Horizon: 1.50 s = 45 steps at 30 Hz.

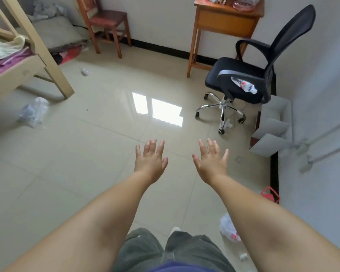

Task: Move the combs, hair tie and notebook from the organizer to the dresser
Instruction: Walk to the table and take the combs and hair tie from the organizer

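Both hands empty over the floor; no task item in hand.

The left hand (pixel 150 160) and right hand (pixel 211 161) were held out, palms down, fingers spread and released, above the glossy beige tiled floor (pixel 82 154). No combs, hair tie or notebook could be made out. A white compartmented organizer (pixel 273 132) stood at the right wall; its contents were not discernible. The orange wooden dresser table (pixel 227 21) stood against the far wall behind a black office chair (pixel 249 75). Progress could not be judged.

Window light is glaring off the glossy beige tile floor (pixel 98 146); a black office chair (pixel 251 75) is standing beside a wooden table (pixel 224 22).
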Motion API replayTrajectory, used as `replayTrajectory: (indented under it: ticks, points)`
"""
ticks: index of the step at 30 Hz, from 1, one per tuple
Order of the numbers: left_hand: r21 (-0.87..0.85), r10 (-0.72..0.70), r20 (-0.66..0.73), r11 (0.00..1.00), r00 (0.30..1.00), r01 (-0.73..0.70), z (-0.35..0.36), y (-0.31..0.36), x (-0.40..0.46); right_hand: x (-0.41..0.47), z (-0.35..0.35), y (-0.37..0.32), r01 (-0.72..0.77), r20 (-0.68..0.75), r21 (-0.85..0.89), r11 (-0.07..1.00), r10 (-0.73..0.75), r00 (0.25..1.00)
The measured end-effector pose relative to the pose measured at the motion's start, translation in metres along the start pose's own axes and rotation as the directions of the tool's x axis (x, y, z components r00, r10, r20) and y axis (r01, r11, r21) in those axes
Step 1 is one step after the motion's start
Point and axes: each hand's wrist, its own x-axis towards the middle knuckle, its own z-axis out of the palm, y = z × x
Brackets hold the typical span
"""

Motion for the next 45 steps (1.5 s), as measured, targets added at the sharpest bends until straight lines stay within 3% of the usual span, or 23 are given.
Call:
replayTrajectory:
  ticks: [5, 17, 23, 33, 39, 45]
  points:
    - [0.015, -0.051, -0.024, 0.999, 0.998, 0.051, -0.037, -0.019, 0.144, 0.145, -0.034, -0.003, 0.02, -0.026, -0.024, 1.0, -0.02, 0.999]
    - [0.042, 0.061, -0.08, 0.997, 0.995, -0.058, -0.155, -0.057, 0.542, 0.513, -0.131, -0.027, -0.107, -0.109, 0.038, 0.994, 0.11, 0.988]
    - [0.065, 0.151, -0.065, 0.987, 0.986, -0.147, -0.187, -0.036, 0.716, 0.679, -0.164, 0.002, -0.193, -0.144, 0.065, 0.979, 0.2, 0.969]
    - [-0.016, 0.133, -0.13, 0.991, 0.983, -0.136, -0.263, 0.015, 1.021, 0.974, -0.264, 0.066, -0.213, -0.202, 0.027, 0.977, 0.214, 0.956]
    - [0.022, 0.157, -0.132, 0.988, 0.979, -0.155, -0.295, 0.024, 1.19, 1.134, -0.297, 0.083, -0.197, -0.199, 0.044, 0.979, 0.201, 0.959]
    - [0.06, 0.312, -0.166, 0.95, 0.936, -0.306, -0.342, 0.048, 1.371, 1.291, -0.34, 0.104, -0.333, -0.22, 0.187, 0.924, 0.37, 0.903]
